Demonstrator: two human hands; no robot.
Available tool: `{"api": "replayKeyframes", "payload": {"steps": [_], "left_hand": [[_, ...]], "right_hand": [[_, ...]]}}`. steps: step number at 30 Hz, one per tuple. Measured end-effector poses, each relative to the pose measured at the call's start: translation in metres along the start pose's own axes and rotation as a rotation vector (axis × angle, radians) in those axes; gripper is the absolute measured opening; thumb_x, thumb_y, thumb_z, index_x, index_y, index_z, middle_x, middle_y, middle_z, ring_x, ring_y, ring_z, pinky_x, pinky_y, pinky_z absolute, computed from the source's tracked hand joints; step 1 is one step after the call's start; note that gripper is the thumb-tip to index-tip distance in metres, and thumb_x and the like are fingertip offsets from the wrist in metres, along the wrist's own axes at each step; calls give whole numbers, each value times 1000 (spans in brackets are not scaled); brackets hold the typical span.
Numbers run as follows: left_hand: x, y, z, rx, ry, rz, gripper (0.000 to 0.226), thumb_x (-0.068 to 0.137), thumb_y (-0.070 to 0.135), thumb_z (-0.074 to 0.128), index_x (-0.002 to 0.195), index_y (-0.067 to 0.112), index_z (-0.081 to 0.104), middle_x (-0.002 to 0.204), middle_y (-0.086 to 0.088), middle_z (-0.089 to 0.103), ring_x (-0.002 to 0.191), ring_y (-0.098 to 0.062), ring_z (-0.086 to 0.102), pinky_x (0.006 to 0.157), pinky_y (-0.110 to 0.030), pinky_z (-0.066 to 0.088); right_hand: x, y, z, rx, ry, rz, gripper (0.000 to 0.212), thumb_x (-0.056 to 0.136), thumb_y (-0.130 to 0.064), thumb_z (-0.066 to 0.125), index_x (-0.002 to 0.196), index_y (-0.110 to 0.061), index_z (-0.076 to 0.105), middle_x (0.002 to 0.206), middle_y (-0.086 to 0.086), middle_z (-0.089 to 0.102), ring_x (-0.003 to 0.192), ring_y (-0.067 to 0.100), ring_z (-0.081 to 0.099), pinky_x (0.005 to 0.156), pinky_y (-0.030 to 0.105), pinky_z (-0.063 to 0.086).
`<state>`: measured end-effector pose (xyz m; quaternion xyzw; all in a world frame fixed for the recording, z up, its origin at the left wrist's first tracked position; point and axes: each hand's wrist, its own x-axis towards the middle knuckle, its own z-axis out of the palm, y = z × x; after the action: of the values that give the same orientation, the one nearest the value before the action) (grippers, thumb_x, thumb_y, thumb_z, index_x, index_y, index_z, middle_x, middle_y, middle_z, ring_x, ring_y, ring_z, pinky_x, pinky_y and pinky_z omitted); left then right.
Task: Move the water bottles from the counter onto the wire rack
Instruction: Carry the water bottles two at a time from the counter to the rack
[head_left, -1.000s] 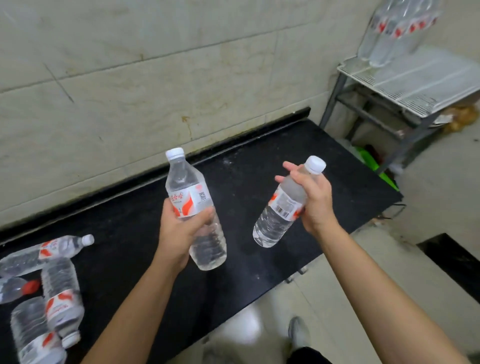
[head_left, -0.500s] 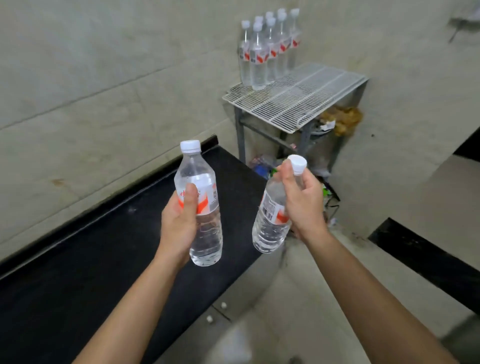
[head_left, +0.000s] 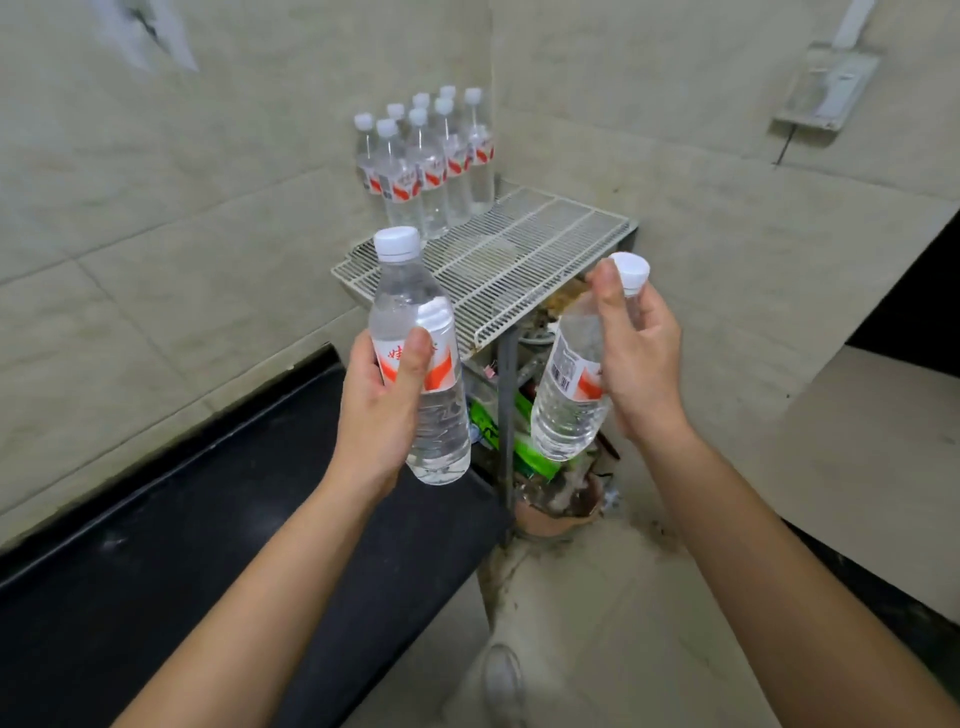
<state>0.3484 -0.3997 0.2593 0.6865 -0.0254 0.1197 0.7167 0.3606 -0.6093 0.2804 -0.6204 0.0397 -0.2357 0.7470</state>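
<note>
Left hand (head_left: 382, 410) is wrapped round an upright water bottle (head_left: 415, 358) at its label; right hand (head_left: 636, 358) pinches a second bottle (head_left: 569, 395) near the neck, its cap tilted to the right; the wire rack (head_left: 524, 260) lies above both at frame centre, bare in front of the standing bottles (head_left: 426, 161) at its upper-left back corner; judging by position, neither hand is clearly nearer.

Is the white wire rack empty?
No, a cluster of clear plastic water bottles with white caps stands at the back of the white wire rack.
</note>
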Motion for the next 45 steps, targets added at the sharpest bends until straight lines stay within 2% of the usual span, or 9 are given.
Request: {"api": "replayKeyframes", "payload": {"steps": [6, 11, 16, 25, 29, 33, 36, 40, 45], "left_hand": [[100, -19, 44, -109, 32, 6, 41, 83, 50, 74, 110, 25, 57, 100, 2, 70, 83, -8, 71, 72, -30, 56], [187, -30, 66, 23, 80, 92, 53, 75, 55, 75, 113, 25, 54, 109, 1, 67, 97, -13, 68, 88, -37, 55], [247, -33, 71, 123, 89, 112, 64, 76, 47, 82, 123, 14, 54, 117, -2, 67, 107, -16, 67, 96, -40, 55], [310, -72, 69, 216, 326, 13, 67, 69, 58, 82, 122, 23, 61, 117, 5, 71, 108, -14, 68, 97, -49, 55], [327, -76, 78, 200, 403, -48, 63, 72, 47, 82, 125, 19, 61, 116, 5, 72, 106, -10, 69, 97, -44, 56], [349, -81, 88, 191, 459, -79, 65, 71, 44, 81, 127, 18, 62, 115, 5, 73, 106, -10, 70, 90, -34, 58], [364, -85, 92, 209, 496, -81, 61, 74, 41, 83, 126, 17, 62, 115, 4, 74, 104, -14, 71, 88, -41, 59], [380, -91, 97, 225, 492, -49, 50, 84, 26, 80, 129, 14, 62, 117, 3, 74, 106, -13, 71, 87, -37, 60], [378, -101, 98, 257, 483, -37, 44, 88, 28, 75, 130, 21, 63, 118, 6, 74, 109, -9, 69, 90, -27, 57]], "right_hand": [[106, 14, 15, -13, -14, -20, 39, 78, -54, 69, 99, -22, 72, 88, -8, 74, 85, 6, 69, 79, 23, 55], [192, 18, 40, -91, -41, -52, 38, 78, -54, 64, 94, -20, 71, 85, -7, 71, 82, 6, 66, 76, 20, 54], [258, 33, 64, -152, -106, -63, 21, 96, -45, 64, 92, -25, 70, 91, -2, 70, 86, 11, 66, 80, 29, 55], [350, 94, 126, -123, -342, 9, 37, 84, -65, 65, 99, -32, 71, 100, -8, 75, 97, 11, 70, 91, 45, 56], [382, 118, 156, -46, -466, 65, 29, 92, -50, 67, 111, -29, 69, 110, -10, 75, 105, 3, 69, 91, 26, 54], [409, 142, 178, -55, -578, 83, 32, 86, -62, 66, 102, -34, 69, 108, -9, 75, 105, 9, 69, 99, 41, 54], [420, 148, 194, -41, -630, 88, 39, 87, -63, 65, 105, -28, 69, 107, -7, 75, 104, 11, 69, 100, 46, 53], [427, 157, 208, -50, -710, 90, 42, 87, -65, 64, 107, -29, 68, 111, -7, 73, 107, 10, 67, 101, 44, 52], [421, 171, 202, -264, -936, -9, 53, 99, -57, 48, 139, -23, 49, 129, -15, 53, 118, 1, 50, 103, 31, 41]]}}
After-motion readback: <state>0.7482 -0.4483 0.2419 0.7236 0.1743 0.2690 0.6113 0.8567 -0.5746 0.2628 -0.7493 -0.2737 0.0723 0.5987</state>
